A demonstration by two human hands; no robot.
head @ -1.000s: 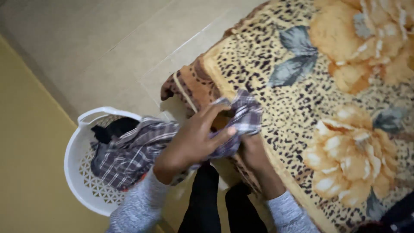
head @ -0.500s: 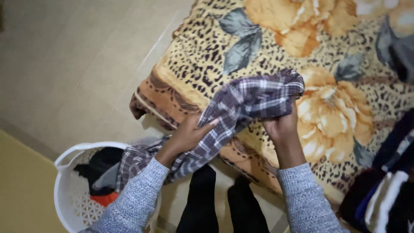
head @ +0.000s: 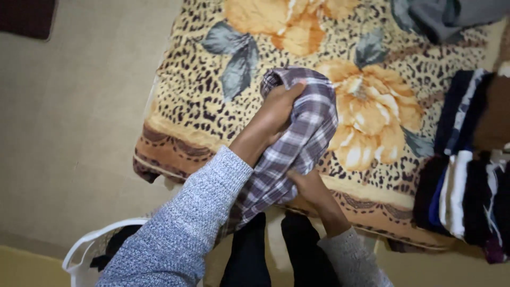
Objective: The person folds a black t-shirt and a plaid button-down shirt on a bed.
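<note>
While the left hand pinches the plaid shirt at its far end, the right hand clasps the near end; its length runs between them, over the floral blanket.

Beige tiled floor, dim indoor light, bed covered by leopard-print floral blanket — stacked dark clothes at right, white basket below.
</note>
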